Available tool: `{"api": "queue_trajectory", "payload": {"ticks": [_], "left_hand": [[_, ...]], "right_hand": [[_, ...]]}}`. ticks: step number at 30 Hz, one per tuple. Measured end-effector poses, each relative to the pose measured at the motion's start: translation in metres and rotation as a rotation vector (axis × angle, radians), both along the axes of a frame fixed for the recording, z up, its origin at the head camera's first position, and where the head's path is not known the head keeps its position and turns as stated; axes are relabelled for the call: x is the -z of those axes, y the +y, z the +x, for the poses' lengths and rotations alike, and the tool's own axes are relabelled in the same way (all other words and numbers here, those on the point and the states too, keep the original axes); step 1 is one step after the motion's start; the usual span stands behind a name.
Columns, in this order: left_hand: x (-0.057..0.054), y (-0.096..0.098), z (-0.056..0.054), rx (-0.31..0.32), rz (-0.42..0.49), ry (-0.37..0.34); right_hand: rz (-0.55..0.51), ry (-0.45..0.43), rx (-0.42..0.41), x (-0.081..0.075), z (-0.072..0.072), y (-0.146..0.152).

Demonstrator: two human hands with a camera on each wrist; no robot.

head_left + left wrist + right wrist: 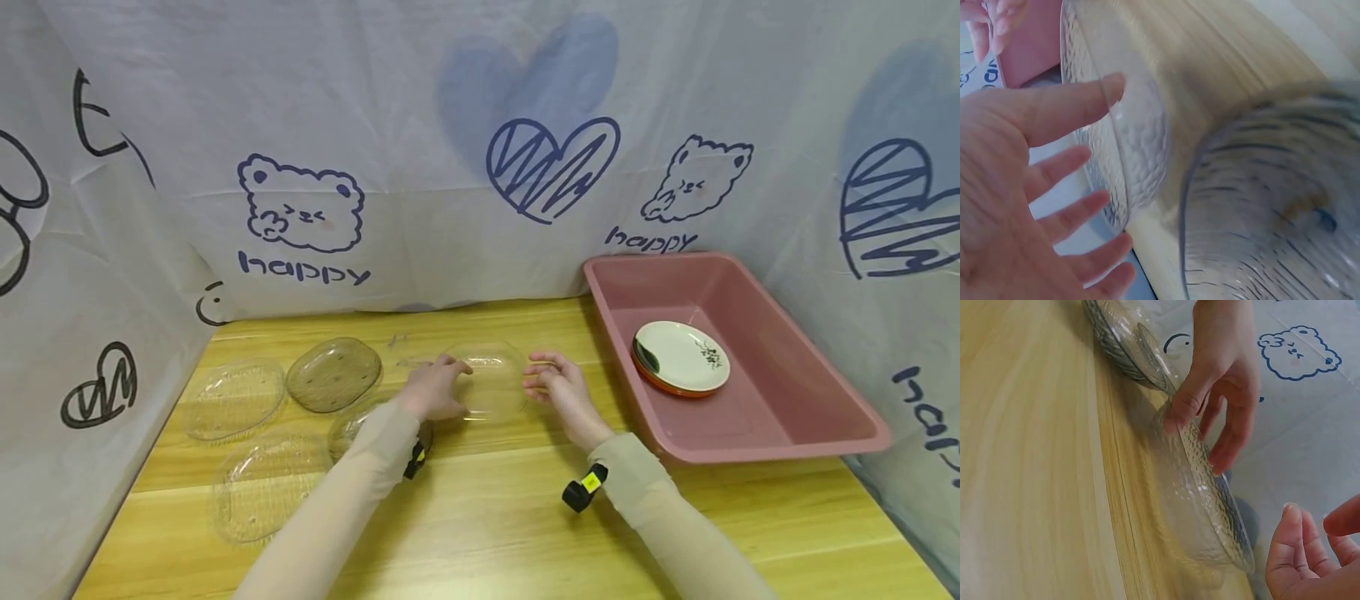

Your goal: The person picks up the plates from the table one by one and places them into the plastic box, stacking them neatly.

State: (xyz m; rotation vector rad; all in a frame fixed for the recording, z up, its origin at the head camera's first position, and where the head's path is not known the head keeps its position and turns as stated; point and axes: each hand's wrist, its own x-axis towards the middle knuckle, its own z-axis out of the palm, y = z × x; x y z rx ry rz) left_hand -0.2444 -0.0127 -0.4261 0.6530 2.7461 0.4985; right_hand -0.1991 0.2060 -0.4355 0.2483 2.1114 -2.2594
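Note:
A clear, dimpled glass-like bowl (491, 392) sits on the wooden table between the two hands. At its left rim is my left hand (435, 387), fingers spread; in the right wrist view the thumb of the left hand (1225, 381) overlaps the near edge of the bowl (1188, 500). My right hand (561, 392) hovers just off the bowl's right side, fingers loosely bent and holding nothing. Close to the left wrist lies a brownish see-through dish (343, 429), partly covered by the sleeve. Its ridged surface (1260, 206) fills the lower right of the left wrist view.
Another brownish see-through dish (333, 375) and two clear ridged dishes, one at the back (234, 400) and one nearer (266, 487), lie on the left. At right stands a pink tub (795, 333) with stacked plates (678, 354) inside. Printed cloth (420, 208) hangs behind the table.

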Motion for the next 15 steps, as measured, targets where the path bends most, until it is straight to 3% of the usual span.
{"api": "queue_trajectory", "payload": {"ticks": [3,6,11,15], "left_hand": [[0.0003,0.0036,0.0014,0.034,0.029,-0.006],[0.0014,0.0063,0.0015,0.023,0.083,-0.007],[0.0036,0.0097,-0.0006,-0.113,0.152,0.062],[0.0052,0.0112,-0.0024,-0.223,0.114,0.06]], "right_hand": [[0.068,0.04,0.006,0.0008,-0.0001,-0.0011],[0.146,0.087,0.016,0.0028,0.0,-0.0026],[0.224,0.122,0.017,0.0044,0.0004,-0.0047],[0.246,0.126,0.023,0.0039,0.0005,-0.0057]]}}
